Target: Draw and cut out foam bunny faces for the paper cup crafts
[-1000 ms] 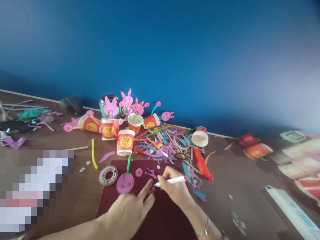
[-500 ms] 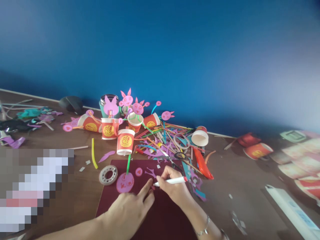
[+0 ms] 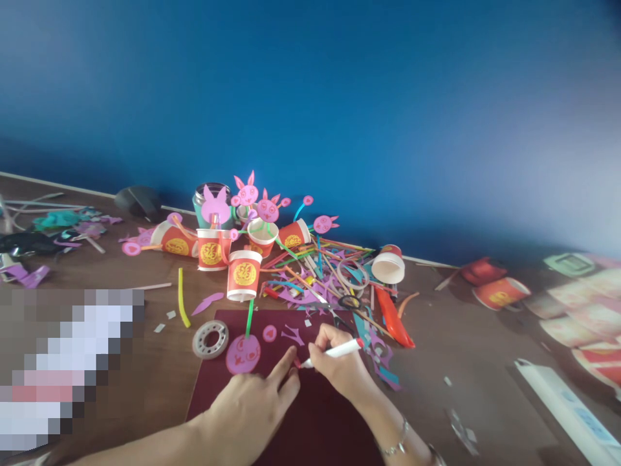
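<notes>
My right hand (image 3: pixel 338 370) is closed on a white marker (image 3: pixel 344 348) with a red end, its tip down on a small pink paper piece (image 3: pixel 297 360). Stretched fingers of my left hand (image 3: pixel 255 398) press that piece, partly covering it, against a dark red sheet (image 3: pixel 315 427). Left of them lie a round pink paper face (image 3: pixel 242 355) with a green straw (image 3: pixel 250 318) and a small pink disc (image 3: pixel 270 333) with a red mark. A forked purple scrap (image 3: pixel 292 334) lies just beyond my fingertips.
Red paper cups (image 3: pixel 244 275) with pink paper animals stand and lie behind the sheet. Scissors (image 3: pixel 334 312), straws and purple scraps are heaped at right of them. A white tape roll (image 3: pixel 210 340) lies left, a red balloon-like piece (image 3: pixel 392 320) right, a white power strip (image 3: pixel 567 408) far right.
The marker's tip has shifted slightly down and toward me, and its rear end tilts up a little more. My left hand stays in place.
</notes>
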`<state>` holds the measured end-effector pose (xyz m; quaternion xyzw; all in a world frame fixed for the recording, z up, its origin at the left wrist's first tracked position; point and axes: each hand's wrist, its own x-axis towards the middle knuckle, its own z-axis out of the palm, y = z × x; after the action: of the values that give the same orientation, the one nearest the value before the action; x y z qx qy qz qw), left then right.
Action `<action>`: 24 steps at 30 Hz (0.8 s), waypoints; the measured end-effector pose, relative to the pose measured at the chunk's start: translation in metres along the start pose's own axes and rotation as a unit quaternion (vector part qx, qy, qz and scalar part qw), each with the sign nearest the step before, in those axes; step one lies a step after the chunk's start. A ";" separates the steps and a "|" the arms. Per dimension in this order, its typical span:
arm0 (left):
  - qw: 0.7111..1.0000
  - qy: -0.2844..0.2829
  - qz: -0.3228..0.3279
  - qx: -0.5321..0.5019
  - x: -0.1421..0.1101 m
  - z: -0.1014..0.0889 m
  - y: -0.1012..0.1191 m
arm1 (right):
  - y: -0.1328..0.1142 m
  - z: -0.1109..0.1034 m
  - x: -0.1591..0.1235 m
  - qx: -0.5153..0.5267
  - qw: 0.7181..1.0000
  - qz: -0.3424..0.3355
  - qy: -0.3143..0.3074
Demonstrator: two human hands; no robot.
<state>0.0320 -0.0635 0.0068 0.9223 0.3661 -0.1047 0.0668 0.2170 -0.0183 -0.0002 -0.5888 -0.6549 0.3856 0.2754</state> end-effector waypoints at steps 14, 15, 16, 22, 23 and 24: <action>1.000 -0.004 -0.004 0.000 -0.001 -0.003 0.000 | 0.002 0.001 0.001 -0.003 1.000 -0.002 0.006; 1.000 -0.003 -0.003 -0.001 0.000 -0.002 0.000 | 0.002 0.001 0.001 0.000 1.000 0.001 0.003; 1.000 -0.002 -0.002 -0.002 0.000 -0.002 0.000 | 0.002 0.001 0.001 0.005 1.000 0.007 0.000; 1.000 0.002 -0.003 0.004 -0.001 -0.002 0.000 | 0.003 0.001 0.000 0.029 1.000 0.011 0.002; 1.000 0.000 -0.005 0.004 -0.001 -0.002 0.000 | 0.002 0.001 0.000 0.026 1.000 0.006 0.003; 1.000 -0.002 -0.008 0.002 -0.001 -0.003 0.000 | 0.001 0.001 0.000 0.025 1.000 0.005 0.002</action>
<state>0.0320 -0.0636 0.0102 0.9194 0.3726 -0.1080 0.0647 0.2172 -0.0185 -0.0014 -0.5860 -0.6414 0.4017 0.2896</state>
